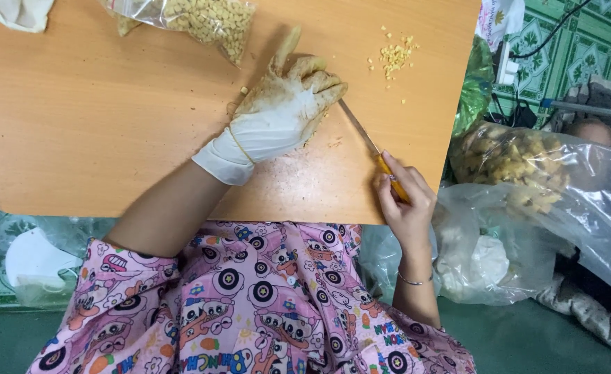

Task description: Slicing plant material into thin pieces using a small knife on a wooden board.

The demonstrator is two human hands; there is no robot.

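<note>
My left hand (284, 111) wears a white glove stained yellow-brown. It rests palm down on the orange wooden board (111, 118), fingers curled and one finger pointing away. Whatever lies under it is hidden. My bare right hand (406, 201) grips the yellow handle of a thin knife (358, 126) at the board's near right edge. The blade runs up and left, and its tip disappears beneath the gloved fingers. A small heap of chopped yellow bits (394, 57) lies on the board beyond the blade.
A clear bag of yellow pieces (208, 21) lies at the board's far edge, with a white cloth (18, 14) in the far left corner. To the right of the board are plastic bags, one holding knobbly brownish pieces (513, 163). My lap in pink patterned fabric (264, 305) is below.
</note>
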